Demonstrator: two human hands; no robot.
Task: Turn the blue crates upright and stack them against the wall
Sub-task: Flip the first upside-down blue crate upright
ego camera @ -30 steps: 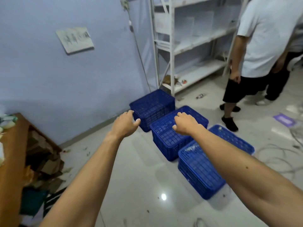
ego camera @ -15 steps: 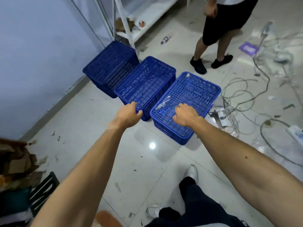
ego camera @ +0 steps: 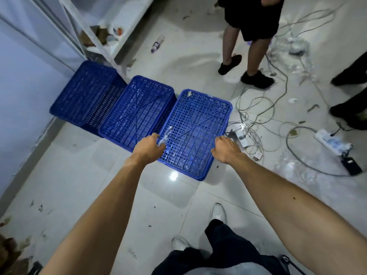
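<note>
Dim, bluish indoor light. One small glare spot shines on the glossy floor (ego camera: 173, 176) beside the crates (ego camera: 195, 132). Shadows are soft. Wide-angle bending stretches the edges; far corners blur slightly.

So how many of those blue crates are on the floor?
3, in a row, all bottom up: the wall-side crate beside the shelf, the middle crate, and the nearest crate, between both hands. None looks hidden.

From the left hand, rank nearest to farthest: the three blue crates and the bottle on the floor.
From the left hand:
1. Right crate, at the hand.
2. Middle crate, just left.
3. Left crate, by the wall.
4. Bottle, by the shelf.
</note>
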